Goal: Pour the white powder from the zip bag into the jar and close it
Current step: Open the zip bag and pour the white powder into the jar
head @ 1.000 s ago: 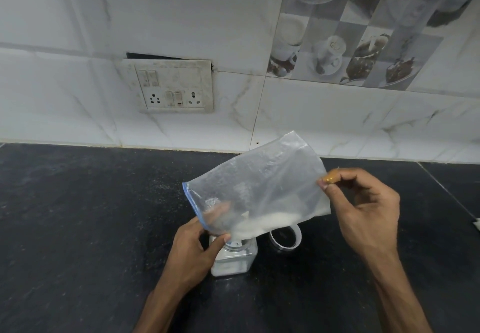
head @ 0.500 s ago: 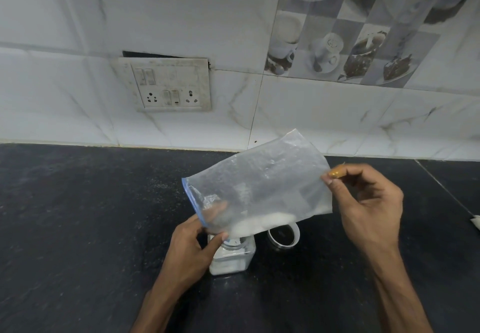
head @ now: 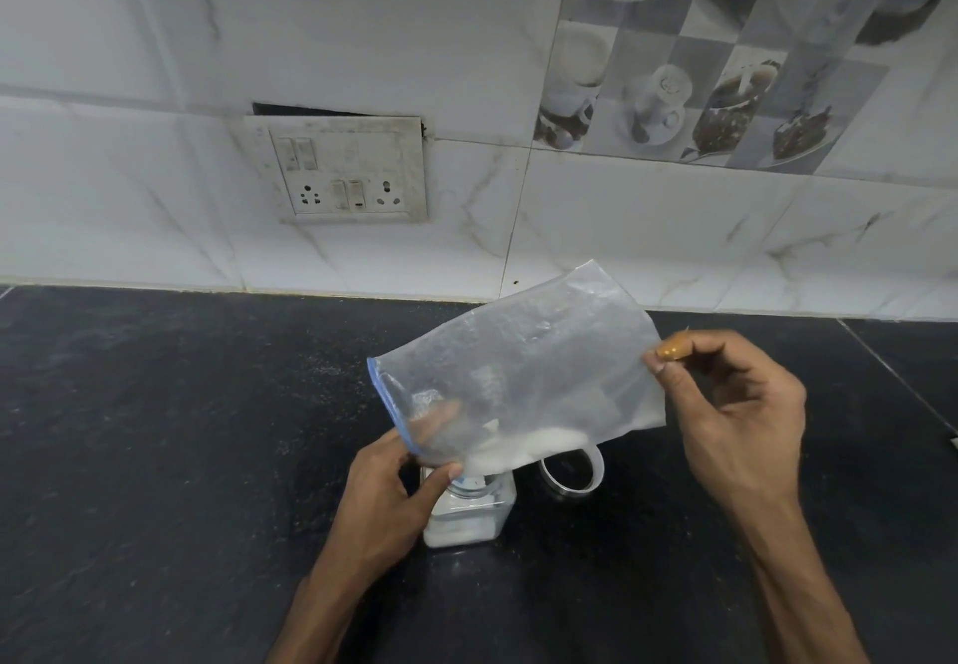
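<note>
A clear zip bag (head: 523, 373) with a blue zip edge hangs tilted over a small square clear jar (head: 469, 513) on the black counter (head: 155, 456). White powder (head: 523, 448) lies along the bag's lower edge and some fills the jar's bottom. My left hand (head: 386, 497) pinches the bag's open mouth just above the jar's neck. My right hand (head: 736, 404) pinches the bag's raised far corner between thumb and forefinger. The jar's clear lid (head: 573, 471) lies on the counter just right of the jar, partly behind the bag.
A tiled wall (head: 622, 228) rises behind the counter, with a switch and socket plate (head: 342, 171) at left of centre. A small white object (head: 953, 439) shows at the far right edge of the counter.
The bag and both hands have held nearly the same pose over the jar. The powder sits slightly further toward the bag's mouth.
</note>
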The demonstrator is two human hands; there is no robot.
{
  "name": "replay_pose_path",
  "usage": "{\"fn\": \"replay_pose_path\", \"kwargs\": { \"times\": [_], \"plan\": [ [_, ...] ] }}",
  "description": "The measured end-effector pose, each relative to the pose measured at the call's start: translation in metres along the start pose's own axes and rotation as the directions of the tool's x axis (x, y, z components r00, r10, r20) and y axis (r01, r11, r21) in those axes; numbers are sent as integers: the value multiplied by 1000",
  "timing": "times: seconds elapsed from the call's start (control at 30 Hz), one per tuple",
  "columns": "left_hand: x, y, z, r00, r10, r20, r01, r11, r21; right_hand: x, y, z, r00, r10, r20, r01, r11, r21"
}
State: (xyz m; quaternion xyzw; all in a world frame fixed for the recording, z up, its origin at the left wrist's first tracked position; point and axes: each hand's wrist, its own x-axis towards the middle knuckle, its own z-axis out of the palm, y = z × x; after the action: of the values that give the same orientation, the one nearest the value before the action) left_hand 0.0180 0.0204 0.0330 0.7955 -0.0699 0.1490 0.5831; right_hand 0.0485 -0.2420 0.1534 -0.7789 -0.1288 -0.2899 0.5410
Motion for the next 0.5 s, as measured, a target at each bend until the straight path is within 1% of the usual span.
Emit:
{"fn": "replay_pose_path", "kwargs": {
  "times": [0.13, 0.27, 0.5],
  "plan": [
    [1, -1, 0, 1000, 4, 6, -4, 1000, 28, -1, -1, 0, 1000, 2, -14, -2, 1000, -7],
    [0, 1, 0, 1000, -2, 11, 2, 1000, 13, -4, -1, 3, 1000, 0, 19, 0, 1000, -12],
    [1, 0, 1, 1000, 5, 10, -5, 1000, 12, -1, -2, 0, 1000, -6, -14, 5, 1000, -15]
  ]
}}
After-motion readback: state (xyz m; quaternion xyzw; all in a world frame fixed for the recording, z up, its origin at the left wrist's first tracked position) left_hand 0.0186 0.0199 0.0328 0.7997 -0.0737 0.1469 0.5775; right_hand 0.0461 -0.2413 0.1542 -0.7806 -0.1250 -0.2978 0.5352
